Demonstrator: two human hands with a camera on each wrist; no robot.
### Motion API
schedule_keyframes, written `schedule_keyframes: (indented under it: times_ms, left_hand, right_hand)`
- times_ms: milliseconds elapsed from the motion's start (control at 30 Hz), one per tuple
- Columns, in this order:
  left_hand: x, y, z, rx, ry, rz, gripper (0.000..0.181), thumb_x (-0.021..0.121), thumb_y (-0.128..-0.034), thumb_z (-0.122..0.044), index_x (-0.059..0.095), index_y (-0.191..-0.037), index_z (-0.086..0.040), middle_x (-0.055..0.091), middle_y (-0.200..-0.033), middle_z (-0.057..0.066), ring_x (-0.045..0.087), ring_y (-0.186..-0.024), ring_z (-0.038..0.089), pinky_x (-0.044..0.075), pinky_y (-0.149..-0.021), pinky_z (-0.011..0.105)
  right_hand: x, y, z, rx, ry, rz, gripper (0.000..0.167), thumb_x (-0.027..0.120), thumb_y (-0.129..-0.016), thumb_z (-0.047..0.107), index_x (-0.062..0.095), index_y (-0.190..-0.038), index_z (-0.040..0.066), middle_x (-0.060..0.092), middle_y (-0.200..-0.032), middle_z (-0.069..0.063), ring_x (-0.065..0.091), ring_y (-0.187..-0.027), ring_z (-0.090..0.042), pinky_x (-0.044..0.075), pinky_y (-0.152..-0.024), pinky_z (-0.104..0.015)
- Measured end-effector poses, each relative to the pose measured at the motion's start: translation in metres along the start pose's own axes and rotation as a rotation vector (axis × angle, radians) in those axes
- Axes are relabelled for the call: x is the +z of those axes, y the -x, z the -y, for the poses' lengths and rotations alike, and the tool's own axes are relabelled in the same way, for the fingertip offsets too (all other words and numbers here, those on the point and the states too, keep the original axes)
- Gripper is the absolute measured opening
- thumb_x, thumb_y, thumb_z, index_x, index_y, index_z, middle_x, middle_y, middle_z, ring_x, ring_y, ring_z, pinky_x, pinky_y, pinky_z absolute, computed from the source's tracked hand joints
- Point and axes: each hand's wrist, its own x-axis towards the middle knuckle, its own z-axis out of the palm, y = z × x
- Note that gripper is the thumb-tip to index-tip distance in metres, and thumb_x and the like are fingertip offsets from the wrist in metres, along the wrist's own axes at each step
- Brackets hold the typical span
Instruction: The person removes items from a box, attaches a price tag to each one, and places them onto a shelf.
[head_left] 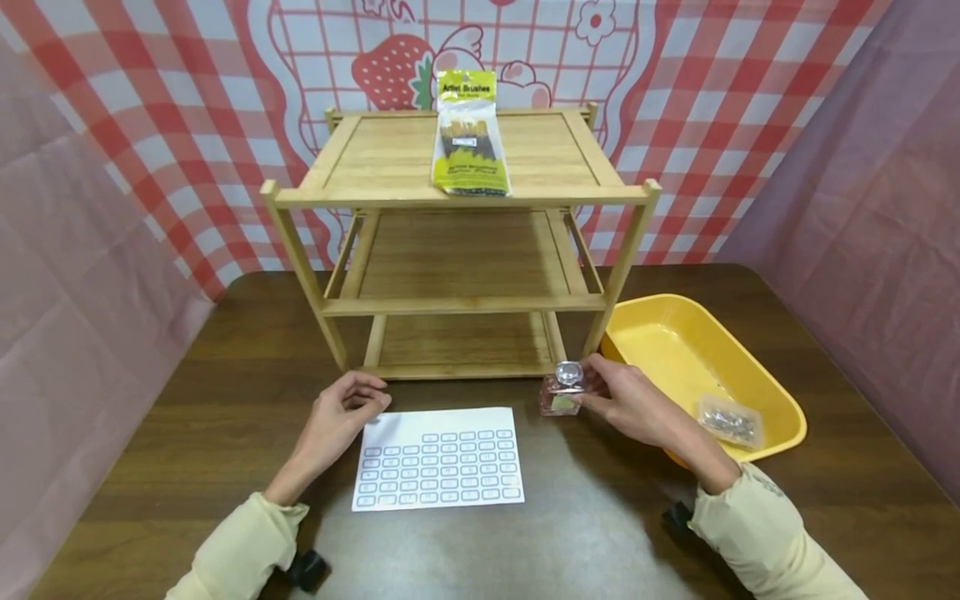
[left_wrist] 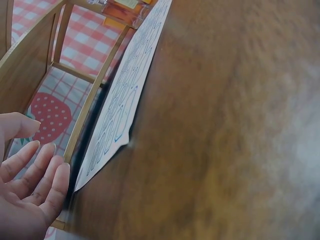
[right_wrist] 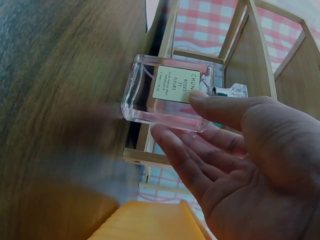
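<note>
Perfume bottle (head_left: 557, 397): just right of centre in the head view, upright, with a clear faceted cap; its label reads "ROSES ET FLEURS". I cannot tell whether its base touches the desk.
Right hand (head_left: 628, 403): grips the bottle from the right, thumb at the label, fingers at the side and behind.
Left hand (head_left: 339, 418): left of centre, fingers relaxed and loosely curled, just beside the label sheet's upper left corner; contact with the paper is hard to tell.
Label sheet (head_left: 442, 458): lower centre, its right edge near the bottle, its top edge parted from the rack by a strip of desk.
Wooden rack (head_left: 465, 306): three tiers, centre to top; its lowest front edge runs just behind the bottle.
Artist Brushes packet (head_left: 470, 137): on the top tier, lower end at the front rail.
Yellow tray (head_left: 667, 354): right, its lower rim partly behind the right forearm; a clear box (head_left: 729, 422) sits in the near end.
Desk (head_left: 585, 517): bare wood spreads between the sleeves at lower centre.
</note>
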Motion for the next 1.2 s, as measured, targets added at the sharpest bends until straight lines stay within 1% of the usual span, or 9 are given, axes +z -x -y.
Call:
schedule_keyframes:
  times_ms: [200, 333, 533, 733, 800, 967, 1067, 1133, 1200]
  left_hand:
    - [-0.001, 0.000, 0.001, 0.015, -0.007, 0.002, 0.019, 0.071, -0.0956, -0.002, 0.067, -0.113, 0.003, 0.072, -0.101, 0.012, 0.066, -0.095, 0.021, 0.053, -0.086, 0.024]
    - [-0.004, 0.001, 0.000, 0.014, -0.011, 0.003, 0.019, 0.071, -0.0961, -0.003, 0.067, -0.114, 0.002, 0.072, -0.102, 0.011, 0.066, -0.095, 0.021, 0.053, -0.085, 0.024]
    - [-0.009, 0.002, 0.001, 0.009, -0.029, 0.001, 0.020, 0.071, -0.0968, -0.005, 0.067, -0.115, 0.002, 0.073, -0.104, 0.011, 0.066, -0.097, 0.021, 0.052, -0.087, 0.024]
    - [-0.013, 0.002, 0.004, 0.016, -0.104, 0.019, 0.021, 0.070, -0.0955, -0.004, 0.068, -0.115, 0.002, 0.072, -0.103, 0.011, 0.067, -0.096, 0.022, 0.054, -0.087, 0.025]
    - [-0.015, 0.002, 0.005, 0.016, -0.138, 0.031, 0.022, 0.071, -0.0949, -0.004, 0.068, -0.116, 0.002, 0.072, -0.102, 0.011, 0.067, -0.096, 0.023, 0.055, -0.085, 0.026]
    - [-0.020, 0.004, 0.006, 0.011, -0.226, 0.053, 0.024, 0.073, -0.0947, -0.006, 0.069, -0.117, 0.001, 0.071, -0.103, 0.011, 0.066, -0.094, 0.023, 0.056, -0.079, 0.028]
    - [-0.022, 0.007, 0.007, 0.041, -0.266, 0.074, 0.027, 0.075, -0.0941, -0.007, 0.069, -0.118, 0.002, 0.070, -0.103, 0.012, 0.066, -0.093, 0.024, 0.057, -0.077, 0.031]
    - [-0.023, 0.008, 0.009, 0.079, -0.297, 0.089, 0.028, 0.077, -0.0933, -0.007, 0.069, -0.119, 0.003, 0.070, -0.103, 0.011, 0.067, -0.092, 0.024, 0.057, -0.077, 0.034]
    - [-0.024, 0.009, 0.010, 0.114, -0.327, 0.102, 0.030, 0.078, -0.0919, -0.008, 0.070, -0.119, 0.003, 0.070, -0.103, 0.011, 0.067, -0.092, 0.025, 0.057, -0.078, 0.038]
  right_hand:
    - [-0.001, 0.001, 0.004, 0.025, 0.037, 0.002, 0.029, 0.078, -0.091, 0.003, 0.062, -0.112, -0.005, 0.070, -0.093, -0.008, 0.068, -0.084, -0.022, 0.060, -0.074, -0.044]
    - [-0.003, 0.005, 0.008, 0.046, -0.015, -0.036, 0.031, 0.078, -0.093, 0.009, 0.062, -0.116, -0.004, 0.071, -0.098, -0.008, 0.069, -0.089, -0.022, 0.061, -0.077, -0.042]
    - [-0.008, 0.014, 0.012, 0.024, -0.044, -0.220, 0.032, 0.079, -0.092, 0.007, 0.062, -0.118, -0.003, 0.070, -0.105, -0.013, 0.067, -0.093, -0.022, 0.059, -0.079, -0.043]
    - [-0.009, 0.021, 0.017, -0.107, -0.061, -0.412, 0.030, 0.079, -0.086, -0.005, 0.066, -0.113, -0.003, 0.070, -0.100, -0.010, 0.064, -0.090, -0.017, 0.053, -0.076, -0.017]
    - [-0.009, 0.023, 0.019, -0.162, -0.071, -0.446, 0.030, 0.078, -0.084, -0.009, 0.067, -0.111, -0.001, 0.070, -0.099, -0.006, 0.063, -0.089, -0.015, 0.052, -0.076, -0.014]
    - [-0.007, 0.026, 0.027, -0.289, -0.079, -0.420, 0.032, 0.079, -0.083, -0.010, 0.068, -0.111, 0.001, 0.070, -0.098, -0.002, 0.063, -0.087, -0.010, 0.053, -0.073, -0.017]
    - [-0.004, 0.026, 0.031, -0.355, -0.070, -0.371, 0.020, 0.076, -0.095, 0.011, 0.067, -0.111, 0.001, 0.070, -0.099, -0.002, 0.064, -0.084, -0.011, 0.055, -0.073, -0.019]
    - [-0.002, 0.026, 0.034, -0.381, -0.059, -0.345, 0.026, 0.070, -0.102, 0.026, 0.067, -0.111, 0.002, 0.071, -0.099, -0.002, 0.063, -0.083, -0.012, 0.054, -0.070, -0.019]
    - [0.003, 0.026, 0.037, -0.403, -0.041, -0.332, 0.027, 0.068, -0.102, 0.029, 0.067, -0.111, 0.003, 0.071, -0.099, -0.002, 0.063, -0.082, -0.012, 0.053, -0.070, -0.020]
